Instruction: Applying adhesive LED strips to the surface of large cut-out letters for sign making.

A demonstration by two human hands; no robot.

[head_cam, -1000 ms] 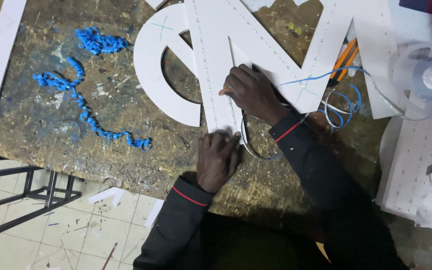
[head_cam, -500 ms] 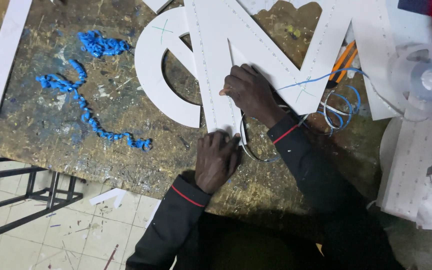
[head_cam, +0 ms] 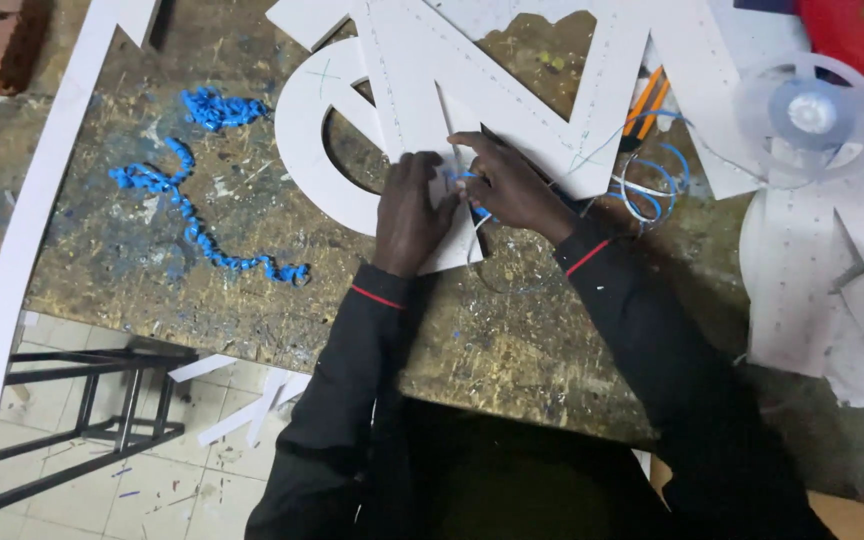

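A large white cut-out letter panel with rows of small holes lies on a paint-stained workbench. My left hand rests on its lower end, fingers pinching at a thin blue wire. My right hand meets it from the right and grips the same blue wire against the panel. The wire runs right into loose blue coils. A white round letter panel lies partly under the first one.
Curly blue scraps litter the bench at left. A clear plastic reel stands at top right, orange-handled tools beside the coils. More white perforated panels lie at right. A long white strip and a metal frame are at left.
My left hand has moved up the panel from its bottom edge to meet my right hand. Both now work the blue wire together. The view has shifted slightly.
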